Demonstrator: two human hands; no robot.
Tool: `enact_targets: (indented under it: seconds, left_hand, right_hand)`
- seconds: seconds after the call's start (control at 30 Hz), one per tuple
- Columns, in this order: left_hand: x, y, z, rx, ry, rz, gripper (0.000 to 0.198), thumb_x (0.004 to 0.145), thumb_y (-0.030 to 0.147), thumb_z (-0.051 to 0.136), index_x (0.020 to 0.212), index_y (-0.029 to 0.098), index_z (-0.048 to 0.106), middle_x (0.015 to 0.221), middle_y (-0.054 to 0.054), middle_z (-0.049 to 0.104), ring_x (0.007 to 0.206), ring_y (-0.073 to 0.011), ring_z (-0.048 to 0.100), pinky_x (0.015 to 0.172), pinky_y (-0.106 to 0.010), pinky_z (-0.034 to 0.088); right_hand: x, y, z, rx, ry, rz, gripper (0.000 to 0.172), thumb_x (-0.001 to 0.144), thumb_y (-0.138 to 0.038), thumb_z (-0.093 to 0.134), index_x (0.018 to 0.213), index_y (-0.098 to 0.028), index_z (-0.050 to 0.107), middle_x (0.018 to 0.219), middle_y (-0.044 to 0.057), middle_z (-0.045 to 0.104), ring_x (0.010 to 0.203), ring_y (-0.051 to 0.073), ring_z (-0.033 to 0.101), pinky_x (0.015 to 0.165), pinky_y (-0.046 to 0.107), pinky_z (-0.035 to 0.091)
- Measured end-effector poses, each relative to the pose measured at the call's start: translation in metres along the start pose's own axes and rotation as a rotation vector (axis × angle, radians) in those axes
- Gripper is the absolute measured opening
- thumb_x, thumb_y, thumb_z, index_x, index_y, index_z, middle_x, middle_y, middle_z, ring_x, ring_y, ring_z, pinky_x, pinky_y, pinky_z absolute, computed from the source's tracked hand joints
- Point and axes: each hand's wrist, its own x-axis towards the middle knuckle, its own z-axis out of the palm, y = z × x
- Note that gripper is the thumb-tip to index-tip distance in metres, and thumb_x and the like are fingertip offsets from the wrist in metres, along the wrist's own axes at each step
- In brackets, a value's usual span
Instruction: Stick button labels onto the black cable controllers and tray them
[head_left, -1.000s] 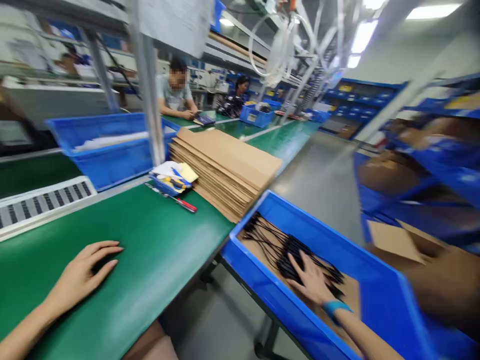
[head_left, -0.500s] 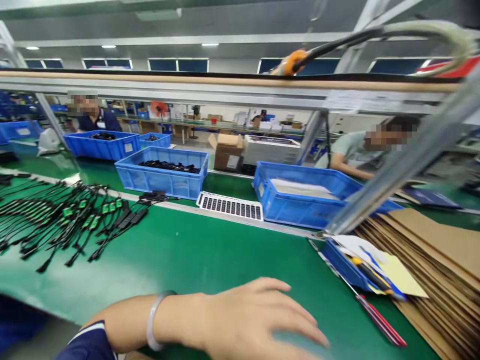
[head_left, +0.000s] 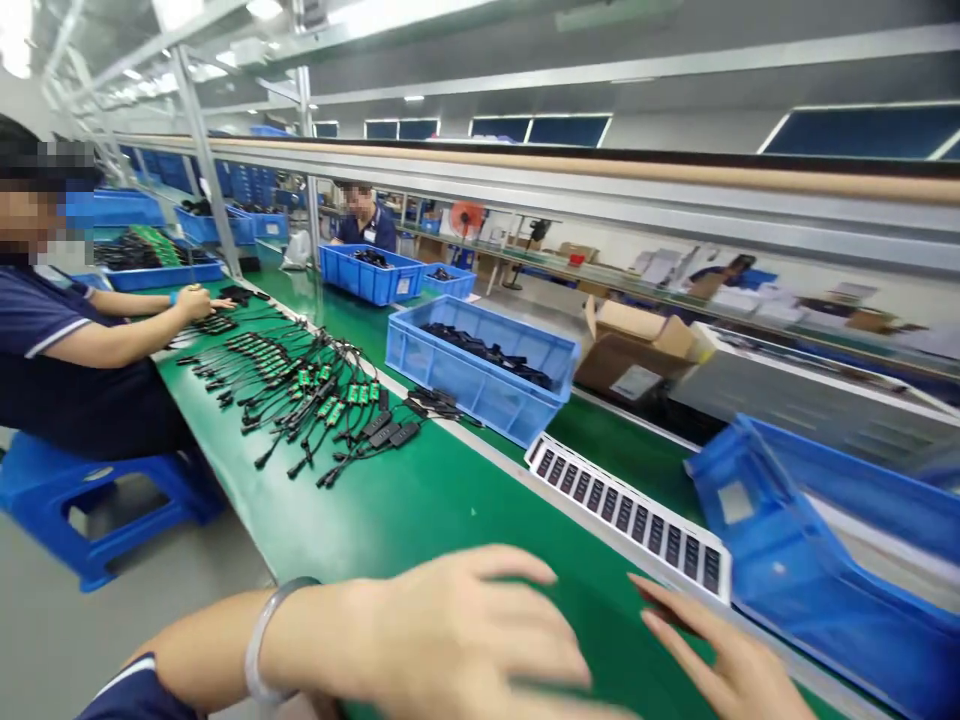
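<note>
My left hand (head_left: 465, 630), with a pale bangle at its wrist, hovers over the green bench (head_left: 480, 520) at the bottom centre. Its fingers are spread, somewhat blurred, and nothing shows in them. At the lower right my right hand (head_left: 720, 650) has its fingers stretched out and apart, with nothing visible between them. It is near the white tray (head_left: 630, 520) of small black parts. Farther left on the bench lie black cables (head_left: 300, 390) with green circuit boards and several black cases (head_left: 390, 432).
Beyond the tray stand a blue bin (head_left: 480, 380) of black parts and another blue bin (head_left: 795, 570) at the right. A co-worker (head_left: 82, 340) sits at the left, hands at the bench. A metal rail (head_left: 525, 180) crosses above.
The view has swung left, bringing the co-worker and blue stool into sight; the cardboard stack and screwdriver have left it. My right hand has come into view at the lower right.
</note>
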Motion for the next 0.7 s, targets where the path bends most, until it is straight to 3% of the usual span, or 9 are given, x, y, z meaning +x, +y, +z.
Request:
enact_targets:
  seconds: [0.1, 0.2, 0.3, 0.4, 0.53, 0.67, 0.7]
  left_hand:
    - [-0.038, -0.067, 0.011, 0.109, -0.131, -0.527, 0.058, 0.091, 0.039, 0.058, 0.144, 0.021, 0.04, 0.139, -0.016, 0.053, 0.132, -0.0285, 0.047, 0.112, -0.049, 0.035]
    - [-0.09, -0.147, 0.028, 0.156, -0.188, -0.924, 0.071, 0.092, 0.053, 0.052, 0.152, 0.023, 0.026, 0.161, -0.017, 0.019, 0.147, -0.039, 0.015, 0.115, -0.06, 0.022]
    - [-0.125, -0.195, 0.042, 0.14, -0.265, -1.018, 0.073, 0.093, 0.057, 0.047, 0.152, 0.019, 0.026, 0.162, -0.018, 0.008, 0.147, -0.0418, 0.005, 0.116, -0.061, 0.017]
    - [-0.132, -0.194, 0.055, 0.093, -0.307, -0.974, 0.083, 0.089, 0.067, 0.044, 0.154, 0.019, 0.022, 0.162, -0.018, 0.006, 0.147, -0.0405, 0.004, 0.117, -0.059, 0.017]
    - [-0.12, -0.153, 0.079, -0.032, -0.296, -0.876, 0.096, 0.085, 0.075, 0.041, 0.155, 0.016, 0.012, 0.16, -0.02, -0.004, 0.146, -0.0413, -0.005, 0.117, -0.061, 0.011]
    - [-0.107, -0.121, 0.128, -0.081, -0.228, -0.729, 0.095, 0.087, 0.069, 0.047, 0.155, 0.021, 0.002, 0.158, -0.021, -0.006, 0.145, -0.0443, -0.002, 0.114, -0.065, 0.017]
    - [-0.105, -0.117, 0.143, -0.079, -0.211, -0.717, 0.082, 0.093, 0.058, 0.044, 0.156, 0.023, 0.004, 0.159, -0.021, -0.002, 0.144, -0.0452, 0.0, 0.112, -0.067, 0.021]
  right_hand:
    - [0.08, -0.039, 0.039, 0.08, -0.135, -0.051, 0.042, 0.089, -0.05, 0.049, 0.114, -0.024, 0.071, 0.11, 0.008, 0.075, 0.097, 0.028, 0.072, 0.078, 0.036, 0.062]
    - [0.126, -0.081, 0.076, 0.127, -0.249, -0.134, 0.04, 0.093, -0.043, 0.046, 0.118, -0.022, 0.069, 0.119, 0.01, 0.071, 0.105, 0.027, 0.069, 0.089, 0.04, 0.058]
    - [0.147, -0.113, 0.099, 0.156, -0.33, -0.219, 0.037, 0.094, -0.036, 0.046, 0.12, -0.022, 0.068, 0.123, 0.01, 0.068, 0.11, 0.027, 0.066, 0.096, 0.041, 0.053]
    - [0.164, -0.128, 0.105, 0.182, -0.348, -0.268, 0.034, 0.095, -0.033, 0.048, 0.121, -0.024, 0.067, 0.122, 0.009, 0.068, 0.109, 0.026, 0.066, 0.095, 0.04, 0.053]
    - [0.206, -0.137, 0.113, 0.163, -0.228, -0.319, 0.03, 0.095, -0.028, 0.047, 0.114, -0.023, 0.069, 0.114, 0.009, 0.071, 0.103, 0.024, 0.067, 0.092, 0.039, 0.053]
    - [0.267, -0.153, 0.143, 0.024, -0.131, -0.314, 0.028, 0.092, -0.019, 0.048, 0.107, -0.022, 0.071, 0.104, 0.007, 0.072, 0.094, 0.022, 0.068, 0.085, 0.034, 0.054]
    - [0.282, -0.159, 0.151, 0.001, -0.115, -0.306, 0.028, 0.09, -0.016, 0.048, 0.106, -0.021, 0.071, 0.103, 0.008, 0.072, 0.093, 0.022, 0.068, 0.085, 0.034, 0.053]
